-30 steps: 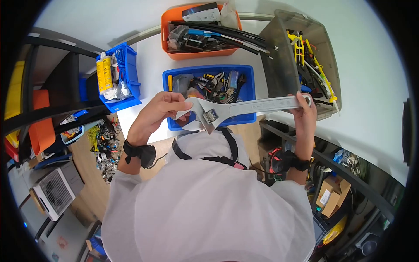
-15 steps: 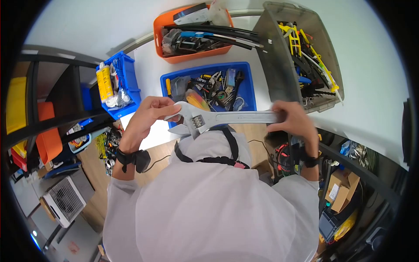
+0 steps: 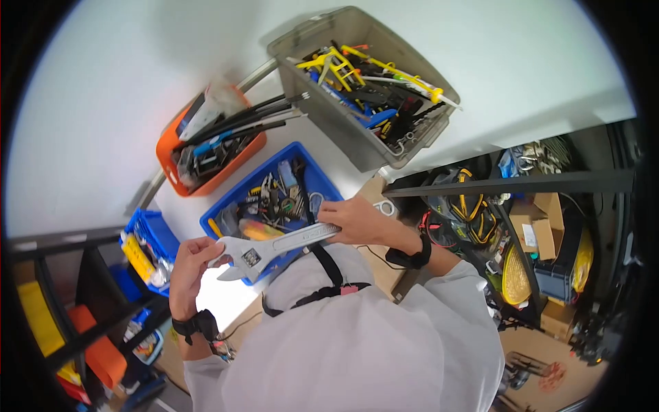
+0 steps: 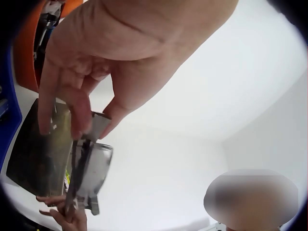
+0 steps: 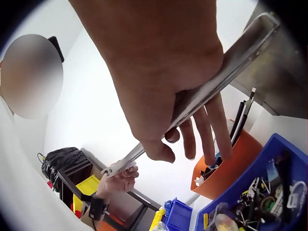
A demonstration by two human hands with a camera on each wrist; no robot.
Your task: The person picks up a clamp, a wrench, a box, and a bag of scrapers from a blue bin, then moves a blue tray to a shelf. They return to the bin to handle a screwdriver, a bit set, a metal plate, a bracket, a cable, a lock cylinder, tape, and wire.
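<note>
A large silver adjustable wrench [image 3: 295, 239] is held in front of the body, over the near part of the blue tool bin [image 3: 312, 165]. The left hand [image 3: 194, 264] pinches its jaw end between thumb and fingers; in the left wrist view that hand [image 4: 110, 62] has thumb and fingertips on the metal head [image 4: 94, 168]. Around the handle's middle is the right hand [image 3: 357, 221], with the ringed handle end sticking out past it. The right wrist view shows the handle [image 5: 211, 86] lying across the palm, thumb and fingers of the right hand [image 5: 168, 82] about it.
Behind the blue bin stand an orange bin [image 3: 237, 161] with black rods and a grey bin [image 3: 357, 137] of yellow and blue tools. A small blue bin [image 3: 161, 233] is at the left. Black shelving [image 3: 515, 184] runs along the right.
The head view has turned, so the bins appear rotated. The right hand has moved from the handle's far end to its middle, nearer the left hand, which still pinches the jaw end.
</note>
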